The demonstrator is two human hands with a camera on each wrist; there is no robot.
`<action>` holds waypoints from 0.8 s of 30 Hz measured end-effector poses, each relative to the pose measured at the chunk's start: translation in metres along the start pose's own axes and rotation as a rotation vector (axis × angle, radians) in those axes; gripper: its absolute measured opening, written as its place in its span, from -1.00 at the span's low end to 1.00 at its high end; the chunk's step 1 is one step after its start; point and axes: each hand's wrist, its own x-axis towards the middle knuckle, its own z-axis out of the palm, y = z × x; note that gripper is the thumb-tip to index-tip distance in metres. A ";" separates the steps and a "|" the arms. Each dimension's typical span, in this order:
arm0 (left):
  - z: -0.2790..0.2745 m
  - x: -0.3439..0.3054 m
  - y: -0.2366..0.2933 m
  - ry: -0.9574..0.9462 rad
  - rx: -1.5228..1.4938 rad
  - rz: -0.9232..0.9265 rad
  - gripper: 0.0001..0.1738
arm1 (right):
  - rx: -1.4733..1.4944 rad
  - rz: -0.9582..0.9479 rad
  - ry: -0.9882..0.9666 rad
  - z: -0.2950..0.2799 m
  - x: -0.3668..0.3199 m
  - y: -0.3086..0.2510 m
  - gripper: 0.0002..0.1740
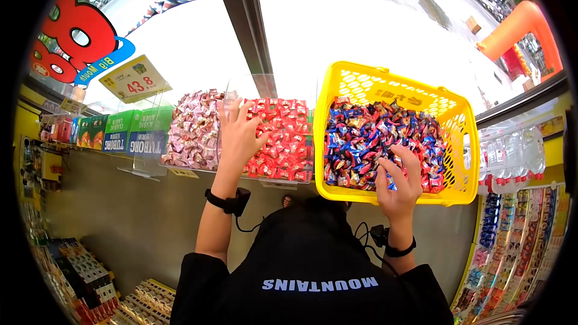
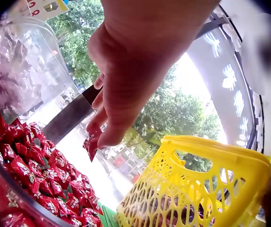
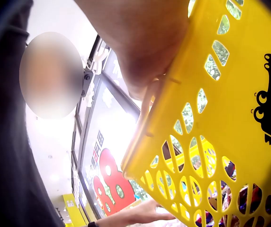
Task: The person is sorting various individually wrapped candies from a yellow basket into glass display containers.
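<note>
My left hand (image 1: 238,134) is over the red-wrapped candies (image 1: 283,138), beside the clear divider of their bin. In the left wrist view its thumb and fingers pinch one red-wrapped candy (image 2: 92,144), lifted off the pile. My right hand (image 1: 402,188) reaches over the near rim of a yellow plastic basket (image 1: 462,189), its fingers bent above the blue, red and dark wrapped candies (image 1: 367,135) inside. Whether those fingertips hold a candy I cannot tell; the basket wall hides them in the right wrist view.
Pink-wrapped candies (image 1: 194,129) fill the bin to the left, with green Tuborg boxes (image 1: 131,132) beyond and a price sign (image 1: 136,79) above. Large window panes stand behind the counter. Clear bottles (image 1: 512,153) and a snack shelf (image 1: 512,247) are at the right.
</note>
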 end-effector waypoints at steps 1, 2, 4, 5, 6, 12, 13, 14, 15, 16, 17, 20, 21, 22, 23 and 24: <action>0.004 0.002 -0.001 -0.026 0.007 -0.001 -0.67 | -0.002 0.002 0.004 0.000 0.000 0.000 -0.75; 0.009 0.004 -0.002 -0.052 0.015 -0.003 -0.66 | -0.003 0.009 0.007 0.000 0.000 0.001 -0.75; 0.017 0.011 -0.006 -0.071 0.034 0.011 -0.63 | -0.005 0.025 0.013 0.000 -0.001 0.001 -0.76; 0.023 0.015 -0.008 -0.066 0.063 0.001 -0.63 | -0.002 0.030 0.018 0.000 -0.001 0.001 -0.76; 0.025 0.021 -0.008 -0.061 0.091 -0.009 -0.62 | 0.000 0.035 0.024 0.001 -0.002 0.001 -0.76; 0.031 0.018 -0.010 -0.235 0.183 -0.089 -0.51 | 0.020 0.051 0.023 -0.001 -0.002 0.001 -0.77; 0.028 0.016 -0.009 -0.223 0.186 -0.085 -0.50 | 0.024 0.052 0.023 -0.001 -0.001 0.001 -0.78; 0.026 0.013 -0.008 -0.215 0.189 -0.082 -0.49 | 0.029 0.055 0.020 -0.001 -0.001 0.001 -0.78; 0.023 0.011 -0.006 -0.207 0.191 -0.078 -0.48 | 0.033 0.058 0.018 0.000 0.000 0.001 -0.78; 0.018 0.009 -0.005 -0.248 0.166 -0.104 -0.46 | 0.036 0.062 0.017 0.000 0.000 0.001 -0.78; 0.012 0.008 -0.003 -0.290 0.140 -0.129 -0.44 | 0.040 0.066 0.008 -0.001 0.001 0.000 -0.78; 0.001 0.001 0.004 -0.226 0.096 -0.106 -0.45 | 0.048 0.065 -0.008 0.000 0.002 0.001 -0.79; -0.002 -0.001 0.007 -0.174 0.085 -0.076 -0.46 | 0.050 0.058 -0.006 0.000 0.003 0.001 -0.80; -0.017 0.001 0.018 -0.157 0.067 -0.059 -0.49 | 0.047 0.056 -0.004 0.000 0.004 0.001 -0.80; -0.026 0.003 0.026 -0.098 0.023 -0.042 -0.48 | 0.060 0.061 -0.009 0.000 0.004 0.001 -0.81; -0.032 0.005 0.034 -0.042 -0.024 -0.024 -0.48 | 0.070 0.068 -0.015 0.001 0.003 0.001 -0.81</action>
